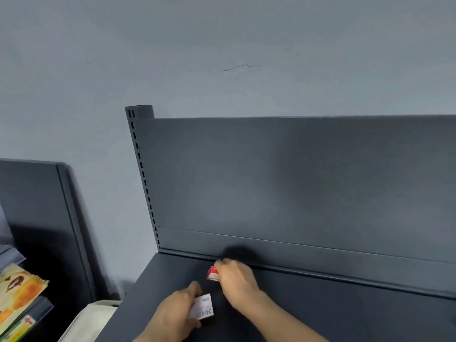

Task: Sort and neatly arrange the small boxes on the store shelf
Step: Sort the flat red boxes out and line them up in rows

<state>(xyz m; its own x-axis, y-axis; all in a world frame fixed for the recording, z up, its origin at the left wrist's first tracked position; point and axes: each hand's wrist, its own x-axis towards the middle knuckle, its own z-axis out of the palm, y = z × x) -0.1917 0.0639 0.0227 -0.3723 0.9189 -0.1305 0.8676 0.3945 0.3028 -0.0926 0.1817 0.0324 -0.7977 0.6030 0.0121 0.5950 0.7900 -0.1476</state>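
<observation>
Shelf (pixel 320 314) dark and bare, right hand (pixel 237 280) with fingers curled on red box (pixel 212 274) near back panel (pixel 296 181), left hand (pixel 177 314) pinching white box (pixel 203 306) between thumb and fingers, 2 boxes apart.

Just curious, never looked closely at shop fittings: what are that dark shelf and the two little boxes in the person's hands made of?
Shelf: probably painted sheet metal, matte dark grey; the slotted upright and folded edges suggest it.
White box in the left hand: likely thin printed card, with flat faces and printed digits.
Red box in the right hand: probably card too, but mostly hidden.
</observation>
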